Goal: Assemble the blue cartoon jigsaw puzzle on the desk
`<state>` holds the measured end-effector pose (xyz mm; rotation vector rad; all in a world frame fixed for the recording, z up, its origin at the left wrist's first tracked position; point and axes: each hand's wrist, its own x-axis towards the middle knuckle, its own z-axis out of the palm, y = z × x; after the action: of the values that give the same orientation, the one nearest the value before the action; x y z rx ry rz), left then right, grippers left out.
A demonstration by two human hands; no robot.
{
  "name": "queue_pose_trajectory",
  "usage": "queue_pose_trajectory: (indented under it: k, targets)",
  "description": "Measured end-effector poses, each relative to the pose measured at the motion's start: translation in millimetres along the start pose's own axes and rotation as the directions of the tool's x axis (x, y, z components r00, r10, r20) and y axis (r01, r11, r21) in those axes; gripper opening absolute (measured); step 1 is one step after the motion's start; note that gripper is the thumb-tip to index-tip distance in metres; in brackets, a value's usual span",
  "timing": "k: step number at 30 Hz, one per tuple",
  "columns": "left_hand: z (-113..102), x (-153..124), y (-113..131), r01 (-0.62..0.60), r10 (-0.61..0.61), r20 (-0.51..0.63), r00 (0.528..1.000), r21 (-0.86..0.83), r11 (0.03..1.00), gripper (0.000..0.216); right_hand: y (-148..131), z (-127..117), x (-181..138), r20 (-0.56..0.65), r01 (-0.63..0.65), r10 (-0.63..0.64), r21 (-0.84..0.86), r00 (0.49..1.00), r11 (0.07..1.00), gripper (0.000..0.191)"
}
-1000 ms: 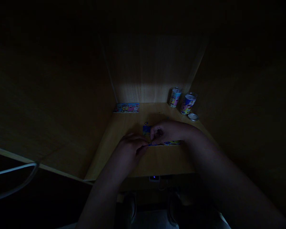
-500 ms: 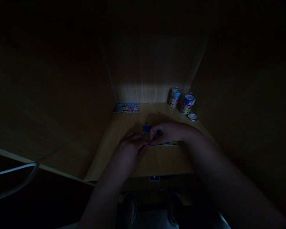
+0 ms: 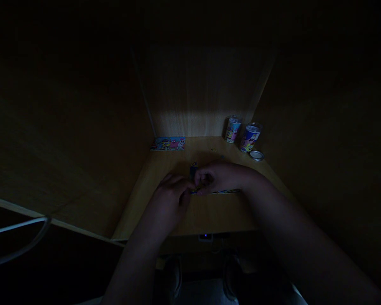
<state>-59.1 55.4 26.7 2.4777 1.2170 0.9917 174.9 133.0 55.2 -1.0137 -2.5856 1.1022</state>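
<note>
A cartoon-printed jigsaw puzzle (image 3: 193, 170) lies flat on the wooden surface, mostly covered by my hands. My left hand (image 3: 173, 192) is at its left end, the index fingertip touching the lower left corner and the thumb held apart below. Over the middle of the puzzle is my right hand (image 3: 214, 178), its thumb and fingers bent together near the left index fingertip. Whatever sits between those right fingers is too dark and small to make out. A few tiny loose pieces (image 3: 213, 150) lie behind the right hand.
Another cartoon-printed panel (image 3: 168, 143) lies at the back left. Two printed cans with clear tops, one rear (image 3: 233, 129) and one nearer (image 3: 250, 137), stand at the back right beside a round lid (image 3: 257, 156). Wooden walls enclose the surface (image 3: 216, 216). Light is very dim.
Both hands have shifted slightly left along the puzzle. My left thumb has come away from the index finger, and my right fingertips now sit nearer the puzzle's left end.
</note>
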Motion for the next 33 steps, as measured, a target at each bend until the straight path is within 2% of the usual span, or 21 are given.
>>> queue_pose_trajectory:
  k: [11,16,25,33]
  targets:
    - [0.3,1.7,-1.7,-0.01,0.009,0.064,0.998,0.018,1.0,0.035,-2.4,1.8,0.7,0.019,-0.032,0.032,0.022,0.999,0.999,0.023]
    - [0.7,1.0,-2.5,-0.022,0.021,0.056,0.998,0.024,0.999,0.032,1.0,2.9,0.7,0.004,0.005,-0.005,0.045,1.0,0.999,0.025]
    - [2.0,0.6,-4.1,-0.032,0.031,0.04,0.999,0.021,0.999,0.031,-1.2,1.0,1.0,-0.017,-0.041,0.04,-0.046,0.999,0.998,0.028]
    - [3.4,-0.3,-5.6,-0.034,0.034,0.039,0.999,0.005,0.999,0.03,-2.3,2.0,1.2,-0.009,-0.067,0.067,-0.034,0.998,0.997,0.029]
